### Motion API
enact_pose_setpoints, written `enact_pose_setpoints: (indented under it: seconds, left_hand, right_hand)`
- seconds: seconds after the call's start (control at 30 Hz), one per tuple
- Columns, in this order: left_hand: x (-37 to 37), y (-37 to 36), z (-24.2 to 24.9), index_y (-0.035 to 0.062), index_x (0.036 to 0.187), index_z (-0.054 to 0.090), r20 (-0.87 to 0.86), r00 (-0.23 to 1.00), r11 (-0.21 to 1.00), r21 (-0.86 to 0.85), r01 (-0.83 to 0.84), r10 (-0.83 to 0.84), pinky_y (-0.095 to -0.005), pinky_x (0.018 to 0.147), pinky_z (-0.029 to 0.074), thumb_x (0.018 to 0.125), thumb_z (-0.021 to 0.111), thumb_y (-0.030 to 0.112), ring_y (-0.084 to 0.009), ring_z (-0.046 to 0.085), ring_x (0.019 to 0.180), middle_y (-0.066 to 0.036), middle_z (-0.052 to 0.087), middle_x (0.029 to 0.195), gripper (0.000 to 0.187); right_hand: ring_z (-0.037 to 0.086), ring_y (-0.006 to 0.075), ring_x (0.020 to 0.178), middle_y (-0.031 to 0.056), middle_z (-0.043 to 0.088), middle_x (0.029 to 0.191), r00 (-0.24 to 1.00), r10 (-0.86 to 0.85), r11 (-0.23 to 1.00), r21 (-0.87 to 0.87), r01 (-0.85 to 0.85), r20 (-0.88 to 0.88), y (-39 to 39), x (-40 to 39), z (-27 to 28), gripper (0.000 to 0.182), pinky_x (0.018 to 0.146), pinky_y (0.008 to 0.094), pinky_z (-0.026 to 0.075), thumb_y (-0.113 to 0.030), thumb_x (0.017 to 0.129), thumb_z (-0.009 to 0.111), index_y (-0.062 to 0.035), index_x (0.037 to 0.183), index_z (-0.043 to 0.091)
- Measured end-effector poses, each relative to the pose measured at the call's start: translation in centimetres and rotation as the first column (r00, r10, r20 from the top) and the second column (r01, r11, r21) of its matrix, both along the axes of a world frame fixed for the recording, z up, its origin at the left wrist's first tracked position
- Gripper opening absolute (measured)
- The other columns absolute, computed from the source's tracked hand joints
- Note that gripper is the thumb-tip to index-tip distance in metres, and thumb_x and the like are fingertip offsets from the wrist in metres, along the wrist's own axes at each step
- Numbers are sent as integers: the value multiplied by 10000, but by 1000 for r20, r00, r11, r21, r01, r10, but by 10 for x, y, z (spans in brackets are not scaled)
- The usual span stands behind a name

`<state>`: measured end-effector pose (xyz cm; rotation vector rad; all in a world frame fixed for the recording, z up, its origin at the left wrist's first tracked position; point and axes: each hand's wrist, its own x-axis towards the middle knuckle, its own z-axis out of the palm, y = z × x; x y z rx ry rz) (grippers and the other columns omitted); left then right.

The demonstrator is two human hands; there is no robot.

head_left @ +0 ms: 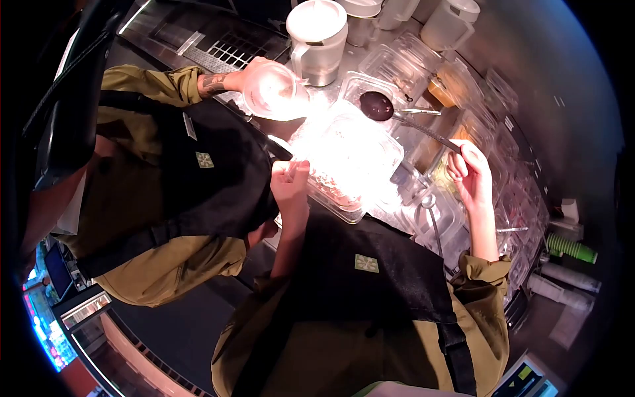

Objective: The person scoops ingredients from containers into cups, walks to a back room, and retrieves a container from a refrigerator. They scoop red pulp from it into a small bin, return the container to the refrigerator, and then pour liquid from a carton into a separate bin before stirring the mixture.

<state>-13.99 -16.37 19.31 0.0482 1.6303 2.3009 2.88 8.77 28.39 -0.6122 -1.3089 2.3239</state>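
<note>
In my right hand (471, 173) is the handle of a dark ladle (377, 106), its fingers wrapped round the upper end. The ladle's round bowl looks dark inside and is over a clear container near the middle of the counter. My left hand (290, 182) is closed at the left edge of a brightly lit clear tray (344, 206); what its fingers hold, if anything, is hidden by glare. Shredded, pinkish food shows in the near part of that tray. Glare washes out most of the surface around it.
A co-worker in a dark apron (218, 159) stands at the left, one hand at a pale bowl (271, 89). A large white-lidded pitcher (317, 49) stands behind. Clear food containers (453, 86) and a second ladle (428, 200) are on the right, near green stacked cups (571, 248).
</note>
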Motion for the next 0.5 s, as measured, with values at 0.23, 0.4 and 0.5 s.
enact_pose_setpoints:
  seconds: [0.23, 0.4, 0.5]
  left_hand:
    - [2, -3, -6, 56, 755, 426, -76, 997, 997, -74, -10, 4, -166, 442, 320, 817, 624, 72, -15, 391, 499, 19, 474, 633, 207]
    - [9, 3, 6, 72, 705, 393, -118, 991, 990, -116, -74, 60, -167, 386, 280, 796, 651, 58, -12, 348, 452, 53, 386, 576, 273]
    - [13, 8, 4, 74, 690, 391, -160, 980, 977, -157, -145, 120, -169, 386, 282, 791, 662, 65, -10, 361, 457, 54, 390, 573, 289]
  right_hand:
    - [515, 206, 611, 64, 548, 697, 944, 57, -42, 945, -323, 325, -30, -2, 11, 311, 569, 316, 440, 45, 697, 519, -17, 993, 594]
    - [544, 286, 687, 129, 560, 732, 897, 83, -120, 897, -424, 435, -53, -4, -2, 249, 620, 348, 446, 33, 718, 522, 6, 960, 571]
    - [564, 301, 672, 148, 588, 750, 903, 159, 72, 908, -414, 399, -58, -5, -7, 176, 617, 347, 457, 18, 769, 510, 11, 931, 580]
